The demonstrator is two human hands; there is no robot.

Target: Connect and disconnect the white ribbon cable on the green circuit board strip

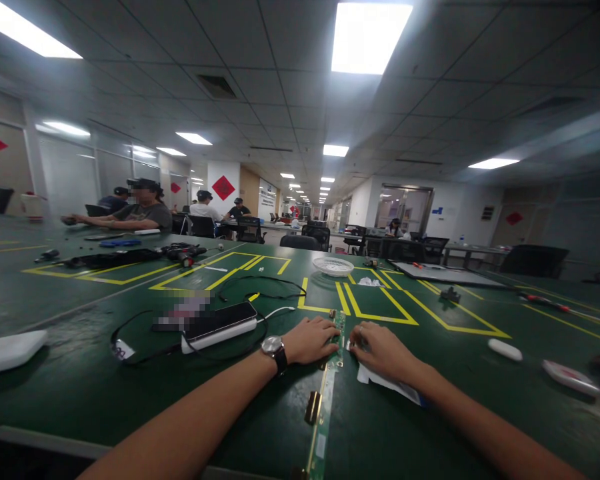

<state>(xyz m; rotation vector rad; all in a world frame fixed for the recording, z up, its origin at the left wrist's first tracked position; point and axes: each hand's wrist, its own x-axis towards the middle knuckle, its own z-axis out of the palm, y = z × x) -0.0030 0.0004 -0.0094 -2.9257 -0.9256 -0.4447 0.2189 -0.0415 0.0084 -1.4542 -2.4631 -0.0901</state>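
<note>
Nearest the body, the long green circuit strip [325, 407] runs away across the table [260, 420], its near end reaching the bottom of the view; a sleeve or forearm brushing that end could swing the whole piece askew. Brown tabs [312, 407] jut from its left side and look easily bent, should a wrist press down on them. Farther up, the left hand [314, 339] lies palm-down, fingers close together, their tips at the strip's left edge; pressing harder there might flex the board. The strap of the wristwatch [274, 348] could scrape a tab if the arm slid right. Across from it, the right hand [377, 347] curls its fingers narrowly just beside the strip; whether they pinch anything cannot be told. A white packet [391, 385] lies beneath that hand and could drag along with it. Beyond, a white cable [280, 310] ends near the left hand, where a knuckle might snag it; the white basket [333, 269] stands well apart, posing little risk.
</note>
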